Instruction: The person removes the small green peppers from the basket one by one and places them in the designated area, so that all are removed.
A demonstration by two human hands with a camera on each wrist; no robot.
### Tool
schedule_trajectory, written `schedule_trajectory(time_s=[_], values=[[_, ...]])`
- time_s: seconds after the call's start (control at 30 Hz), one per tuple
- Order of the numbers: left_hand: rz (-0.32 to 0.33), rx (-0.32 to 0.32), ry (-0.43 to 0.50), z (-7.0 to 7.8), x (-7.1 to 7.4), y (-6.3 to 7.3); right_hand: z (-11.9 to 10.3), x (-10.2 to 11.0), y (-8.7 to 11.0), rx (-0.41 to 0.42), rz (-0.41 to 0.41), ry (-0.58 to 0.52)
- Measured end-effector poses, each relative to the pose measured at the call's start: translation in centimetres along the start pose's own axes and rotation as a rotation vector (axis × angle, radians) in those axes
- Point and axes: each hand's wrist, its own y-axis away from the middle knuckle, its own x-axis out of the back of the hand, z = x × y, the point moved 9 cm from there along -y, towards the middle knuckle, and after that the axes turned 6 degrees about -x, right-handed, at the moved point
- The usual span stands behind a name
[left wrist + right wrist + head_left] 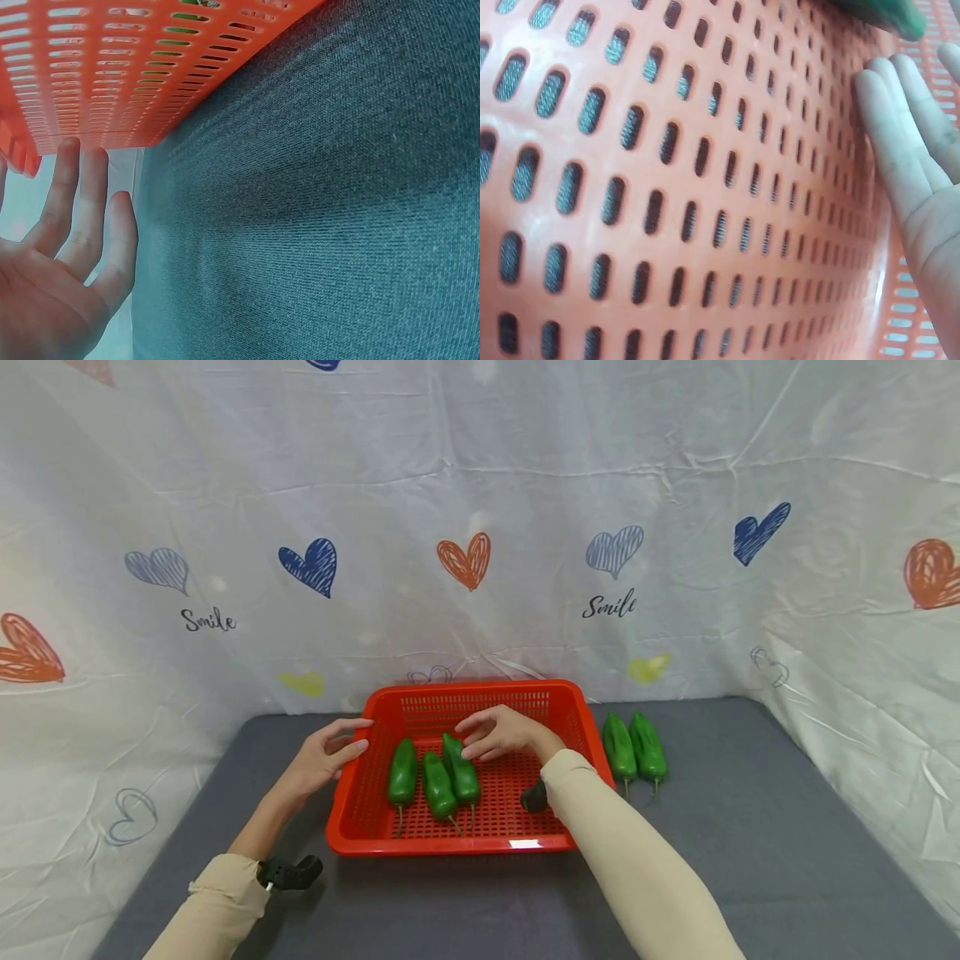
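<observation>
A red perforated plastic basket (450, 845) stands on the table with three green peppers inside: a left one (402, 772), a middle one (438, 787) and a right one (461, 768). At the basket's left rim is my left hand (318, 764), thumb and forefinger touching the edge; its other fingers extend beside the outer wall (112, 67) in the left wrist view. My right hand (504, 732) hovers inside the basket beside the right pepper, fingers loosely extended and holding nothing. In the right wrist view, its straight fingers (889, 112) lie below a pepper's end (900, 16).
Two more green peppers (619, 747) (648, 749) lie side by side on the grey cloth-covered table (757, 827), just right of the basket. Behind the table hangs a white curtain (525, 510) printed with hearts.
</observation>
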Motion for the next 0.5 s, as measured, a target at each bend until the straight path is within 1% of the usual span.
schedule_trajectory(time_s=[0.27,0.5], values=[[0.000,0.000,0.018,-0.05,-0.04,0.06,0.32,-0.24,-0.11,0.008,0.014,-0.051],[-0.001,0.000,0.005,-0.27,-0.01,0.14,0.30,-0.53,-0.33,0.022,0.029,-0.003]])
